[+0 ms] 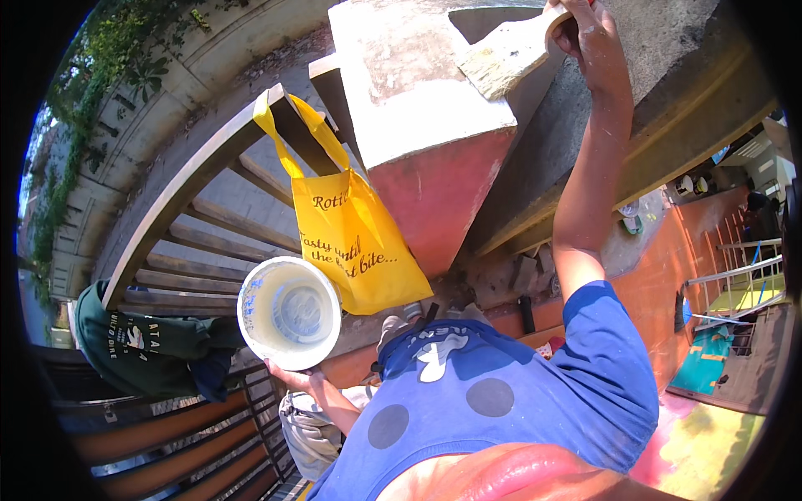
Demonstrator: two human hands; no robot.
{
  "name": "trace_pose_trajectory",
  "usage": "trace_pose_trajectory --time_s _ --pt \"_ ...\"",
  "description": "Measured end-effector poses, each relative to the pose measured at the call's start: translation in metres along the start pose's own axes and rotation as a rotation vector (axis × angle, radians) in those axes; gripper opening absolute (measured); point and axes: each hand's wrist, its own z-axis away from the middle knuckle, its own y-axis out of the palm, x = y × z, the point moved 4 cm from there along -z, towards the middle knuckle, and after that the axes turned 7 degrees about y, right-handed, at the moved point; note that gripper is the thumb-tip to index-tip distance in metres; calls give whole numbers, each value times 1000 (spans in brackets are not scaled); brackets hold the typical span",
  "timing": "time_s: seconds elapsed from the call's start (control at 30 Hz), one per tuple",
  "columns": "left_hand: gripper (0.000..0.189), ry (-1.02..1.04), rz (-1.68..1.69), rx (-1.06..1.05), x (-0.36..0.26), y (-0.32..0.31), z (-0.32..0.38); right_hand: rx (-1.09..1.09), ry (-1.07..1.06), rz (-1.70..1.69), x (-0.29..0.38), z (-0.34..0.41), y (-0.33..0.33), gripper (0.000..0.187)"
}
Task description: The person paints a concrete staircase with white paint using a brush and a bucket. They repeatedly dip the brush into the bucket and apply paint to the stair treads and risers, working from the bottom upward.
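My right hand [589, 37] grips the handle of a wide flat paintbrush [510, 56] at the top of the view. The pale bristles lie over the right edge of a masonry pillar [438, 200]; whether they touch it, I cannot tell. Bright white covers much of the pillar's top, around a worn, greyish-pink patch. Its near face is faded red. Low on the left, my left hand [294, 377] supports a white plastic bucket [289, 313] from below. Blue-grey smears mark the bucket's inner wall, and a little whitish liquid seems to cover its bottom.
A yellow cloth bag [360, 250] with printing hangs from a wooden gate [188, 194] beside the bucket. A dark green garment [135, 344] drapes over the gate's end. Right of the pillar runs a concrete ledge [664, 47]. A metal ladder [739, 275] lies farther right.
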Motion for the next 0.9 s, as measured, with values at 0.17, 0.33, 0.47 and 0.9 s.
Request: trace_pose_trajectory --time_s 0.17,0.33,0.47,0.9 --pt "78 5 -26 65 4 1 -6 -58 -207 164 -19 -73 33 26" --pt "82 1 -49 41 6 -1 -11 -135 -214 167 -26 -89 45 26" --pt "73 -10 18 42 4 6 -6 -145 -51 27 -21 -28 5 23" --pt "75 -9 -41 60 5 17 -13 0 -123 -260 21 59 -31 30"
